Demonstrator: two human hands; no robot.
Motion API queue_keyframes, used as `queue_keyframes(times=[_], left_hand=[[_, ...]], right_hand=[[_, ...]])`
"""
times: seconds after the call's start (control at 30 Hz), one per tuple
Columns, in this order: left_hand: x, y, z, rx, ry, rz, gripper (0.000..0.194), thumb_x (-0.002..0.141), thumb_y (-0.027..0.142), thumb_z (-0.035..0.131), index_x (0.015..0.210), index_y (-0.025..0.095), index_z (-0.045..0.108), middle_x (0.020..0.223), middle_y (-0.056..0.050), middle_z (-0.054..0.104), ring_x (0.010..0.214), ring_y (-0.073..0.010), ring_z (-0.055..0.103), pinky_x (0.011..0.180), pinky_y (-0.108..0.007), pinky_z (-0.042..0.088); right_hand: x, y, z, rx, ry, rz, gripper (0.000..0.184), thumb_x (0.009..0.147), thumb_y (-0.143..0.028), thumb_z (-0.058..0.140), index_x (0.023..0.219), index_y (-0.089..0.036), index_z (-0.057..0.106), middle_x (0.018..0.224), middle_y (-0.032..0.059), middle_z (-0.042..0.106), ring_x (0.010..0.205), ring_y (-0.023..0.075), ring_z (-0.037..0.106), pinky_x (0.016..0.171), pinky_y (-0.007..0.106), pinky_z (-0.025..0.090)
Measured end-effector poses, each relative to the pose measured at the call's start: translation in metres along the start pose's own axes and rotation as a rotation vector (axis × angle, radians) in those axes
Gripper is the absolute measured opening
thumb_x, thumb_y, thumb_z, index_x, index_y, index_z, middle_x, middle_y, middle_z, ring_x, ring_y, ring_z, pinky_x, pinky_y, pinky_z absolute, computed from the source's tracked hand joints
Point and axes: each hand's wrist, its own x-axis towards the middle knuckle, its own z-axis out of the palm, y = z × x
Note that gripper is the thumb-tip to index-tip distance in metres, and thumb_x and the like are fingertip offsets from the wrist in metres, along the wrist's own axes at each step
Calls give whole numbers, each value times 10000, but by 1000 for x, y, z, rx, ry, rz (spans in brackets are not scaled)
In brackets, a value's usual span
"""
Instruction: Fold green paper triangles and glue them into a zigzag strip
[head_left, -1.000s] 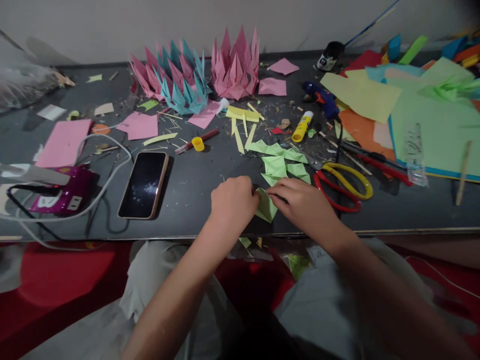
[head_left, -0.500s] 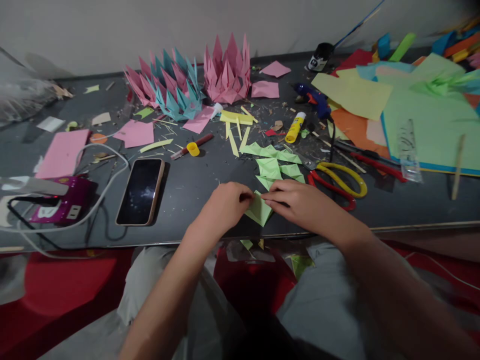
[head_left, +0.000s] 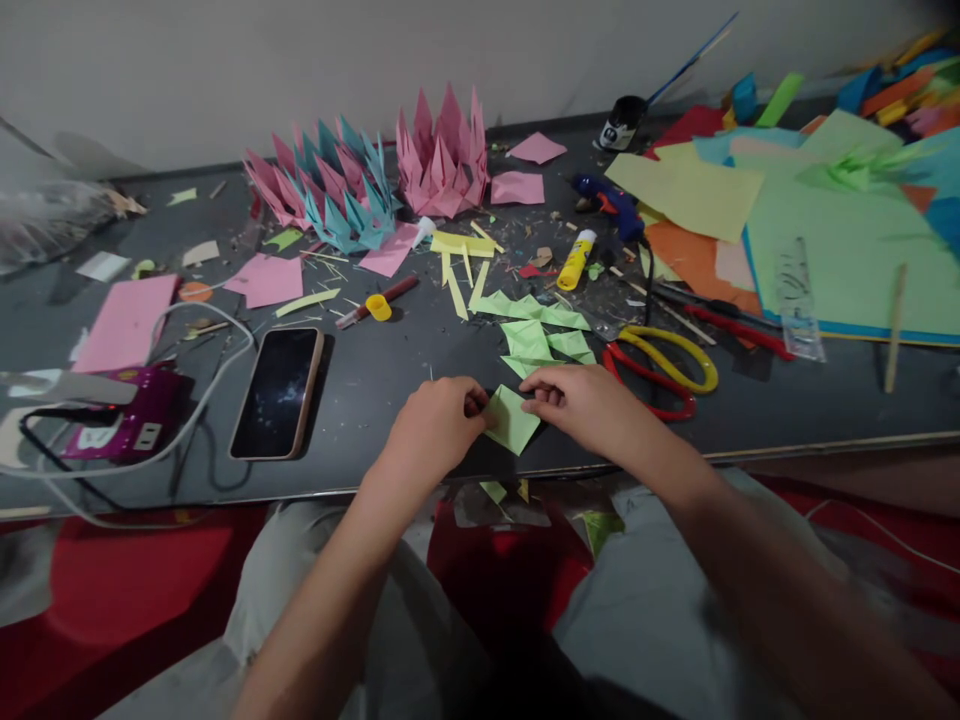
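Note:
A small light-green square of paper (head_left: 514,422) lies near the table's front edge, turned with a corner toward me. My left hand (head_left: 444,418) pinches its left corner, thumb and fingers closed on it. At the opposite corner, my right hand (head_left: 589,402) has its curled fingers closed on the paper's edge. Just beyond are several folded light-green paper pieces (head_left: 527,343), partly behind my right hand. Red-and-yellow-handled scissors (head_left: 671,350) lie to the right of them.
Pink folded-paper rings (head_left: 442,165) and a blue one (head_left: 352,215) stand at the back. A phone (head_left: 277,393) and purple power adapter (head_left: 146,410) lie left. Right of centre are a glue stick (head_left: 576,260), glue gun (head_left: 615,203) and stacked coloured sheets (head_left: 832,270).
My hands have moved slightly apart, to the paper's left and right corners, and more of its face shows between them. The whole view has shifted a little.

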Motion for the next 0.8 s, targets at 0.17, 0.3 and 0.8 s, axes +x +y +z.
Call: queue_keyframes(times=[0.17,0.3,0.8], left_hand=[[3,1,-3,46,-45,-48,79,725,283,598,760,225,638,758,-14,661,647,-173,567,504,-253,308],[3,-5,-1,0,-48,40,67,742,265,574,734,215,619,716,-4,645,609,-149,552,505,-245,314],[-1,-26,-6,-242,-126,215,90,761,277,577,810,204,593,728,21,613,652,-123,541,614,-231,398]], right_hand=[[1,-1,-3,21,-75,-12,101,730,-205,615,826,-195,645,661,-11,611,566,103,531,527,219,369],[1,5,-4,69,-112,-36,115,679,-206,667,787,-195,630,688,-13,595,602,106,521,547,218,384],[-4,7,-3,127,-101,-55,77,733,-252,619,745,-199,564,683,-26,573,590,103,490,551,224,366]])
